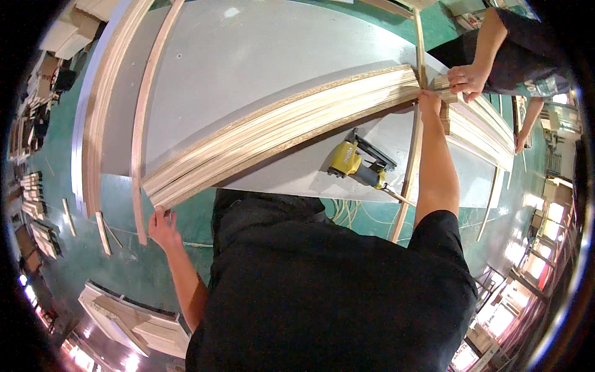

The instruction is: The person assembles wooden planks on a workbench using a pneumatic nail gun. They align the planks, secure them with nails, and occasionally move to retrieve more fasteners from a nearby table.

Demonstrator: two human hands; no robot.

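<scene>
A long bundle of pale wooden strips (279, 118) lies slantwise across the grey panel (248, 49), its left end nearer to me. At that near left end my left hand (165, 229) has its fingertips bent around the lowest corner of the strips. My right arm is stretched out, and my right hand (430, 103) is closed at the bundle's far right end, its fingers partly hidden. Just below the bundle a yellow and black nail gun (356, 164) rests on the panel with its hose attached.
Across the panel a co-worker's hand (469, 80) touches a second stack of strips (477, 127). Upright wooden battens (149, 93) cross the panel on both sides. More long boards (108, 93) stand at the left, and panels (133, 319) lie on the green floor behind.
</scene>
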